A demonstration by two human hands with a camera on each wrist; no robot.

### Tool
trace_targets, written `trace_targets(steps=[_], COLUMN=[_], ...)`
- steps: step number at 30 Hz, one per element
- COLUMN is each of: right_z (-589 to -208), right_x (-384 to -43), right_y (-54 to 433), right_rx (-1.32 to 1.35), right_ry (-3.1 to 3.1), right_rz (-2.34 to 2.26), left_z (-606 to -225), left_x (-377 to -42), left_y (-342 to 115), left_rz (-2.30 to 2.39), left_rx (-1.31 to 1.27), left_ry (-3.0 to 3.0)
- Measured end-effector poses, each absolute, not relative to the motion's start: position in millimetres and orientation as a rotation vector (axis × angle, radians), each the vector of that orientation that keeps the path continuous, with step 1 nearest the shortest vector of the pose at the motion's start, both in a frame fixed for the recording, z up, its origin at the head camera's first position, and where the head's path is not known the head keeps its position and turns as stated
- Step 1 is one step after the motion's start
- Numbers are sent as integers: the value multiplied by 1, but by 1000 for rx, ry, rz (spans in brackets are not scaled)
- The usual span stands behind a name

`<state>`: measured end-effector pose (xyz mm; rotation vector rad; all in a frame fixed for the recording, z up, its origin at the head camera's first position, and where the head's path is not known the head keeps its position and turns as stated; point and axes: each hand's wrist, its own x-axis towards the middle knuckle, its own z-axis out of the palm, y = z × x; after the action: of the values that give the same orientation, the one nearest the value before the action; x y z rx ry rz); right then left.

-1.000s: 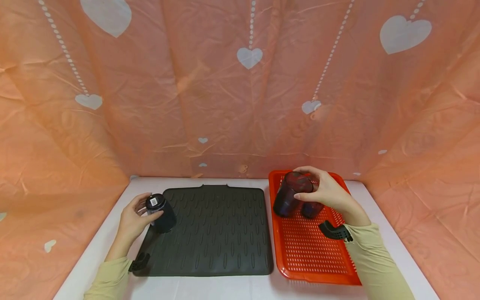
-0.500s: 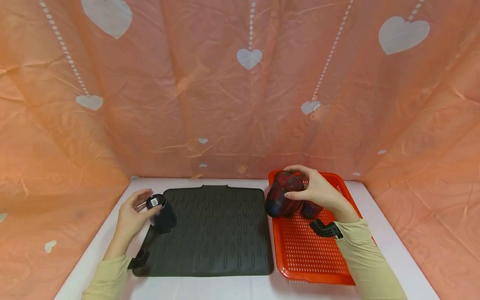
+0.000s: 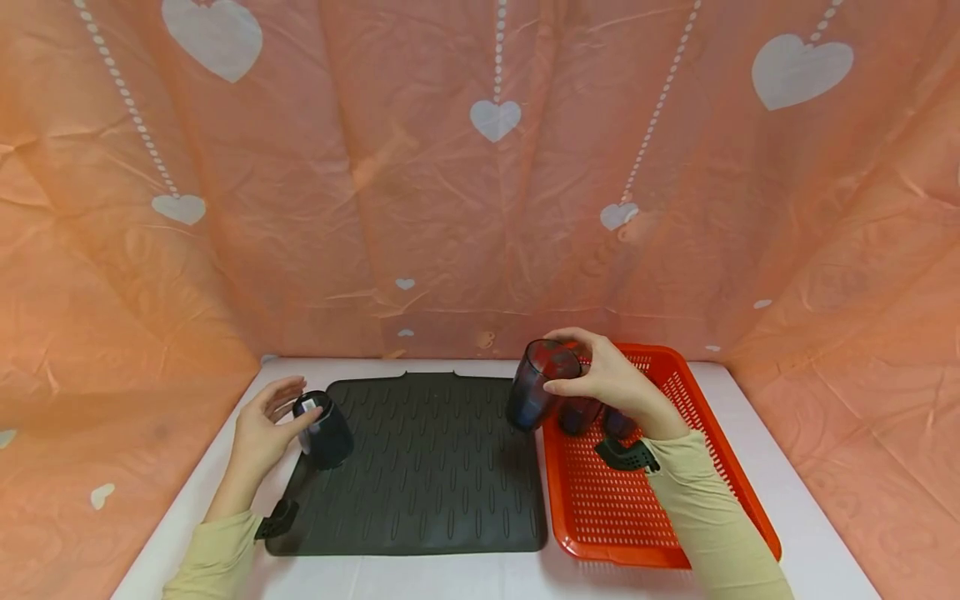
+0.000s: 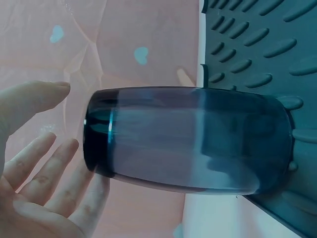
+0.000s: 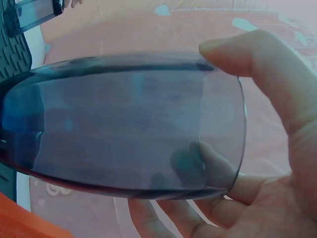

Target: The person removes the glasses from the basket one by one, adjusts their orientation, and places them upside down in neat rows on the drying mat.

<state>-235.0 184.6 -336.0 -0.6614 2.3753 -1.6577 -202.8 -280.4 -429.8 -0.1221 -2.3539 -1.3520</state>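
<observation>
My right hand [image 3: 618, 379] grips a dark, see-through drinking glass [image 5: 119, 129] near its rim, with the thumb on one side and the fingers on the other. That glass is slightly tilted, mouth up, over the line between the black drying mat [image 3: 442, 467] and the red basket [image 3: 622, 554]. On the mat's left part a second drinking glass [image 4: 188, 141] stands upside down, with a white label on its base. Beside its base is my left hand [image 3: 262, 433], fingers spread and thumb apart from the glass; a fingertip may touch it.
Two more dark glasses, a nearer-left glass [image 3: 579, 414] and a right-hand glass [image 3: 618, 423], are in the basket at its left back, partly hidden by my right hand. The white table [image 3: 420, 577] is bounded by an orange curtain [image 3: 450, 242] at the back and sides.
My right hand has carried its glass left, from over the basket to the mat's right edge, uncovering another glass in the basket. The left hand has hardly moved.
</observation>
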Motion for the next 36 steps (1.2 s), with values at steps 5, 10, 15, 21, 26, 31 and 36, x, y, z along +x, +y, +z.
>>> trace_targets(steps=[5,10,15,21,26,31,36], right_z=[-338,-341,-342,-342,-344,-348,-350], right_x=[-237,-239,-240,-241,-243,-245,-246], right_y=[178,173,169,164,161,160,158], right_rx=[-654,-668,-654,-651,-658,-661,-657], right_ry=[2380,2385,2348,2339,2339,2347,2341], right_rz=[-1660,-1669,-1707,-1704,-1701,-1696,-1711], left_z=[-424,-422,-422,-419,-419,-421,-417], left_x=[-202,-203,-206,-209,-212,-215,-213], left_y=[-278,-273,-269,-259,-246,-232,-214], left_rz=[-1348,-1323,-1314,-1338,-1402,-1479,-1557], left_rx=[-130,-135,-170,-220,-311,-399,-477], left_ry=[-2366,-2376,-2360,-2370,-2342,-2323,-2307])
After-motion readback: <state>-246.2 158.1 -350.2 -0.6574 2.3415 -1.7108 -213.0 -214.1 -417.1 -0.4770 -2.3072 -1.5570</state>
